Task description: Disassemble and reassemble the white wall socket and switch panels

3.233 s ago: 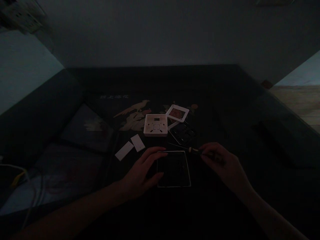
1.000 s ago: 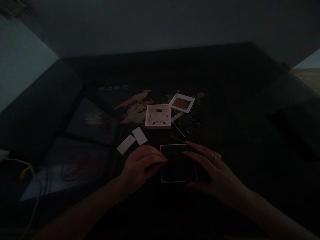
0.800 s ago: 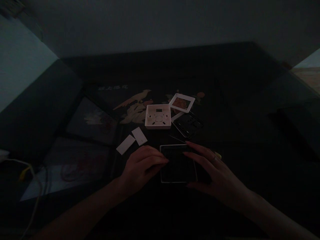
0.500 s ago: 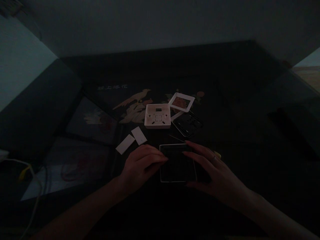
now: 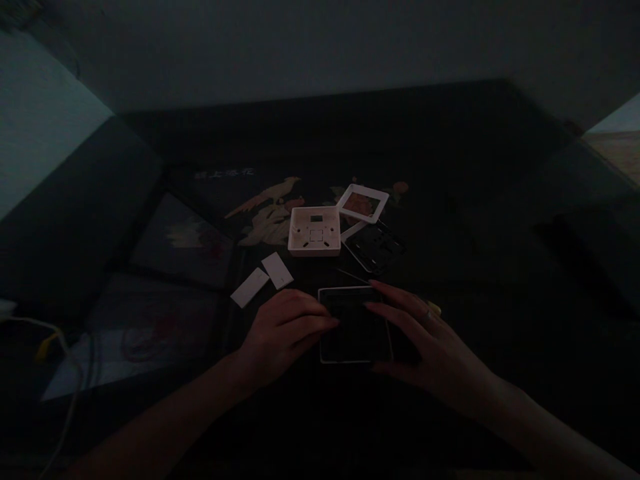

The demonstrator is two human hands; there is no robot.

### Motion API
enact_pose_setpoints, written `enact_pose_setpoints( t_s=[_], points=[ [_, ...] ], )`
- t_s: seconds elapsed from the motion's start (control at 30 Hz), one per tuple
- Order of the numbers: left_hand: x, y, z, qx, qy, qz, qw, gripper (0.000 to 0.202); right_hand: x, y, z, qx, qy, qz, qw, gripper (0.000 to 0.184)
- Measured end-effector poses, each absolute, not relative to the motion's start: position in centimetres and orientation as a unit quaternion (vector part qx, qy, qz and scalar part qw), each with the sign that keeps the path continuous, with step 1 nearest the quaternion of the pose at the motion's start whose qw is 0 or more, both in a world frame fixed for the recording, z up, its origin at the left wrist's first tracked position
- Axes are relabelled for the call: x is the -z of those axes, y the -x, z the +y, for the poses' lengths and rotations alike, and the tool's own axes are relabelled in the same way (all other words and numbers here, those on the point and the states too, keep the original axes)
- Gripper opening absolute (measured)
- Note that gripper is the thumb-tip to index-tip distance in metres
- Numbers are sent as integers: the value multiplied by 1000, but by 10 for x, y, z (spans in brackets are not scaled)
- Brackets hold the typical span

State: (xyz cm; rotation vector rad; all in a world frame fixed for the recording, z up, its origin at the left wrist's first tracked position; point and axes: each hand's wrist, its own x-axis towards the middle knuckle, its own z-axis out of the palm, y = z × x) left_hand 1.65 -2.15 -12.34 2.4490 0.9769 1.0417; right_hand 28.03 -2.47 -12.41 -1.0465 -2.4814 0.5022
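Observation:
The scene is very dark. A dark square panel with a pale rim (image 5: 353,327) lies on the dark table (image 5: 475,267) in front of me. My left hand (image 5: 283,330) rests at its left edge, fingers curled against the rim. My right hand (image 5: 425,340) lies over its right side with fingers stretched flat across it. A thin screwdriver (image 5: 353,275) lies just beyond the panel, its yellowish handle end (image 5: 434,308) showing past my right hand.
Beyond the panel lie a white square box (image 5: 315,231), a white frame (image 5: 363,203), a dark inner frame (image 5: 376,247) and two small white rectangular pieces (image 5: 263,280). A decorated cloth with a bird picture covers the table. A pale cable (image 5: 55,347) hangs at far left.
Earlier my right hand held the screwdriver beside the panel; it has let go and now lies flat on the panel. Over the last second both hands barely move.

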Motion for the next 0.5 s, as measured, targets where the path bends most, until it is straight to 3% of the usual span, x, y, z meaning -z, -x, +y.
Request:
enact_pose_setpoints(
  t_s=[0.5],
  points=[
    [120,-21,-21,-392,-829,361,170,9,126,-282,-26,-184,379,-885,197,66]
  ],
)
